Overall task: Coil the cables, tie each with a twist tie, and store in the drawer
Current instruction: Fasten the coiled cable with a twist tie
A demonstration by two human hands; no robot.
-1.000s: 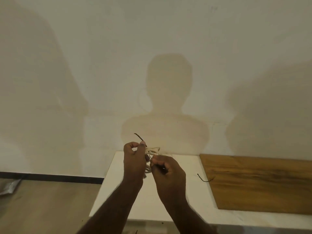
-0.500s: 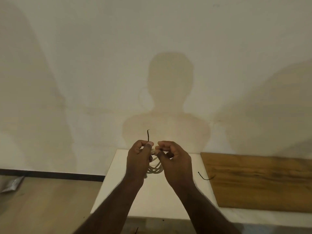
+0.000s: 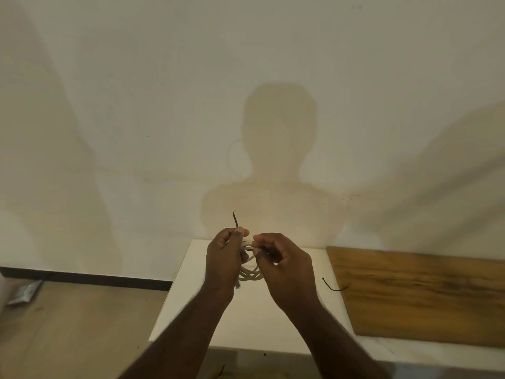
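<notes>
Since a second ago we brought both hands up and together in front of the chest. The tie's free end, which leaned back and left then, stood nearly upright now. Reads to us as the wrap being past the crossing and into the twisting stage (a judgement, the twist itself sat hidden between the fingertips).

Left hand (image 3: pixel 225 258) was curled round the top of the white cable coil (image 3: pixel 250 274), thumb and forefinger pinching the dark twist tie (image 3: pixel 235 218) against the bundle. Right hand (image 3: pixel 284 269) was curled too, fingertips pinching at the same spot; whether it held the tie's other end or just the cable we couldn't tell.

Coil hung in the air between the two hands, above the white bench (image 3: pixel 246 324), not touching it. Loops drooped downward below the pinch, so the coil's long axis ran roughly vertical, one plug end dangling at the bottom left. Tie's visible tail pointed up, slightly hooked at the tip.

A second twist tie (image 3: pixel 334 286) lay loose on the bench, tip touching the edge of the wooden board (image 3: pixel 423 296). No drawer in view, so storing wasn't done yet.
</notes>
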